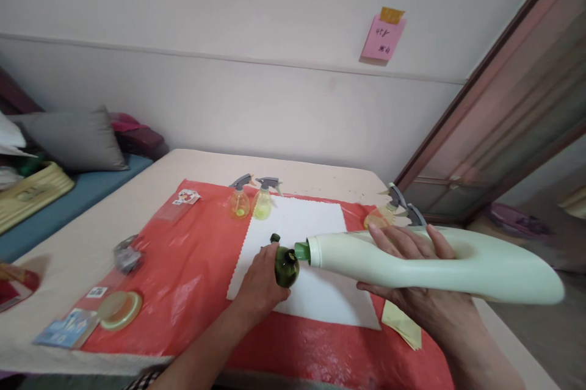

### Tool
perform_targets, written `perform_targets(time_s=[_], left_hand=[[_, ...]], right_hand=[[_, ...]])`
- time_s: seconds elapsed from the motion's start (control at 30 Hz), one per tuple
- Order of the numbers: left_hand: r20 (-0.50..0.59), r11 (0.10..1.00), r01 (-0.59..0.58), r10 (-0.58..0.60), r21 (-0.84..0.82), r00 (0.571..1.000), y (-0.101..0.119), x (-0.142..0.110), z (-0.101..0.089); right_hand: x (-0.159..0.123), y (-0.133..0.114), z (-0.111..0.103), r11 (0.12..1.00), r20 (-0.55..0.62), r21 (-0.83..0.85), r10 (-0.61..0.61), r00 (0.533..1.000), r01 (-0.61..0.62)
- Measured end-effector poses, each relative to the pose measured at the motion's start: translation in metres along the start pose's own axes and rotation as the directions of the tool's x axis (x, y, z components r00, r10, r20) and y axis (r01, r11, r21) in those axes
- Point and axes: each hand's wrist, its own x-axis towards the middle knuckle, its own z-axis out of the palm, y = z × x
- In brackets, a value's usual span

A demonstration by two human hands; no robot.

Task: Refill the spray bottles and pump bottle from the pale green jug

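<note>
My right hand (414, 268) is wrapped round a large pale green jug (434, 263), held on its side with its green spout (302, 251) against the mouth of a small dark green bottle (286, 266). My left hand (260, 283) grips that small bottle, tilted, over a white cloth (315, 237) on the table. A small dark cap (274, 238) lies on the cloth just behind the bottle.
The cloth lies on a red plastic sheet (192, 274) over a beige table (91, 243). Two yellow spray bottles (251, 201) stand behind the cloth, others (389, 210) at the right. A round lid (119, 309), cards and a grey clip lie at the left. A yellow paper (403, 324) lies under my right hand.
</note>
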Motion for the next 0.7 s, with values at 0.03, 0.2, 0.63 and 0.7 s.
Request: perform_targets(time_s=[0.03, 0.2, 0.63, 0.7], left_hand=[[-0.003, 1.0, 0.002, -0.002, 0.001, 1.0, 0.0004, -0.0001, -0.0001], [-0.011, 1.0, -0.018, 0.018, -0.019, 1.0, 0.0, 0.0001, 0.0004], [-0.01, 0.999, -0.021, 0.02, -0.039, 1.0, -0.0026, 0.0002, 0.0014], [-0.011, 0.999, -0.022, 0.021, -0.039, 1.0, -0.0031, 0.0004, 0.0017]], right_hand=[[-0.0004, 0.0, -0.0001, 1.0, 0.003, 0.003, 0.004, 1.0, -0.004], [-0.0004, 0.0003, -0.0019, 1.0, 0.023, -0.006, -0.016, 1.0, 0.017], [-0.0007, 0.0004, -0.0021, 1.0, 0.026, -0.004, -0.015, 1.0, 0.015], [-0.0005, 0.0002, -0.0018, 1.0, 0.022, -0.002, -0.012, 1.0, 0.012]])
